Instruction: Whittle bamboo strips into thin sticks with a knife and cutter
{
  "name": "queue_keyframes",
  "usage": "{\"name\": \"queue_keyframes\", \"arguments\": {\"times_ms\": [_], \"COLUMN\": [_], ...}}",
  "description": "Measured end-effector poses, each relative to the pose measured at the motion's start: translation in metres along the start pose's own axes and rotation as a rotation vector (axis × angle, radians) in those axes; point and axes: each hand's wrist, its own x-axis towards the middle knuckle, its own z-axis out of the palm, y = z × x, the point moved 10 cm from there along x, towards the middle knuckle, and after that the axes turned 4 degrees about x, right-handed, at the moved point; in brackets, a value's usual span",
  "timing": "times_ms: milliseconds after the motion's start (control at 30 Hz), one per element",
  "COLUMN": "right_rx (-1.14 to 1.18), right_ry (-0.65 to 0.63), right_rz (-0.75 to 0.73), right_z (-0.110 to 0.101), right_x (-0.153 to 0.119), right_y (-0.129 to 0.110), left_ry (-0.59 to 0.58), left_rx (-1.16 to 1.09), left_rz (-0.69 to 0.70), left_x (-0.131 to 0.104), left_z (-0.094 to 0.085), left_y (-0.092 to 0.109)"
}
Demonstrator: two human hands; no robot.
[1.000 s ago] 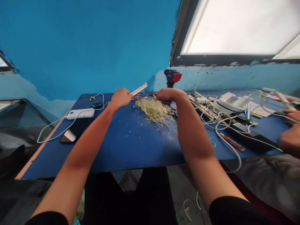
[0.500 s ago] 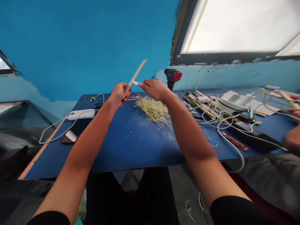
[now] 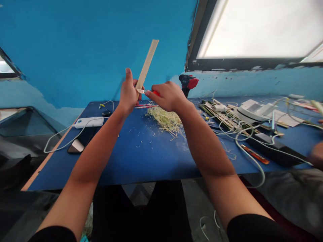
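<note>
My left hand is closed round the lower part of a flat, pale bamboo strip, thumb raised. The strip stands steeply, its top leaning right against the blue wall behind. In my right hand is a red-handled utility knife, gripped with the blade pointing left. Its blade lies at the strip's lower part, close to my left fingers; whether it cuts in I cannot tell. Below my right hand a heap of thin, pale shavings lies on the blue table.
Behind my right hand stands a red and black power drill. To the right lie tangled white cables, bamboo pieces and an orange cutter. A white power strip and a phone lie left. Another person's hand shows at the right edge.
The bamboo strip has risen and turned steeper, its broad face now towards me. The knife blade sits lower on it, nearer my left hand. My left thumb has lifted upright.
</note>
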Motion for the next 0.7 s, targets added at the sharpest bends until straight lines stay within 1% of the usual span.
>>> {"name": "queue_keyframes", "arguments": {"times_ms": [200, 300, 433, 533, 700], "right_rx": [-0.009, -0.020, -0.030, 0.004, 0.043], "right_ry": [0.008, 0.032, 0.055, 0.084, 0.139], "right_rz": [0.015, 0.016, 0.027, 0.070, 0.119], "right_z": [-0.003, -0.005, -0.008, -0.013, -0.023], "right_x": [0.001, 0.000, -0.001, -0.001, 0.000], "right_y": [0.005, 0.006, 0.008, 0.018, 0.045], "left_ry": [-0.002, -0.007, -0.007, -0.021, -0.078], "left_rx": [0.208, 0.243, 0.250, 0.255, 0.289], "left_rz": [0.009, 0.007, 0.012, 0.002, -0.001], "left_x": [0.002, 0.003, -0.003, -0.008, -0.013], "left_z": [0.001, 0.003, 0.005, 0.009, 0.018], "left_y": [-0.003, -0.004, 0.002, 0.005, 0.002]}}
